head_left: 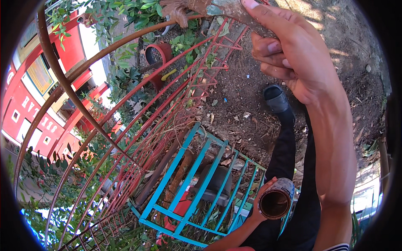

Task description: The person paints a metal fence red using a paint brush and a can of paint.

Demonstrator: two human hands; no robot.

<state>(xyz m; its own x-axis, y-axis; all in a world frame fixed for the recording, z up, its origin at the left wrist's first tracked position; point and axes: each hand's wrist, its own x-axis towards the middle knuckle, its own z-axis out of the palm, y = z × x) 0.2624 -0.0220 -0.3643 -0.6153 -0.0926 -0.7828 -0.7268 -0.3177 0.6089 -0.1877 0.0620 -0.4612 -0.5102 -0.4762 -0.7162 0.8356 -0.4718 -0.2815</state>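
- The right hand (287, 46), at the upper right of the frame, was clamped on the handle end of a worn paintbrush (234, 11), with the thumb pressed along its top.
- The paintbrush lay at the top centre, extending leftward from the right hand; its brown-coated bristle end overlapped a curved brown metal bar (134, 37). Contact between bristles and bar could not be confirmed.
- The left hand (258, 197), at the lower centre, was curled around the left side of a stained can (286, 186).
- The can was tilted so that its uncovered mouth faced the camera; its interior was brown. It was positioned well below the paintbrush in the frame.
- A teal slatted metal frame (172, 167) occupied the lower centre, left of the can.
- A dark sandal (276, 99) was visible on bare soil (347, 88), right of centre and below the right hand.
- A round reddish pot (166, 52) was located at the upper left of centre, below the curved bar.
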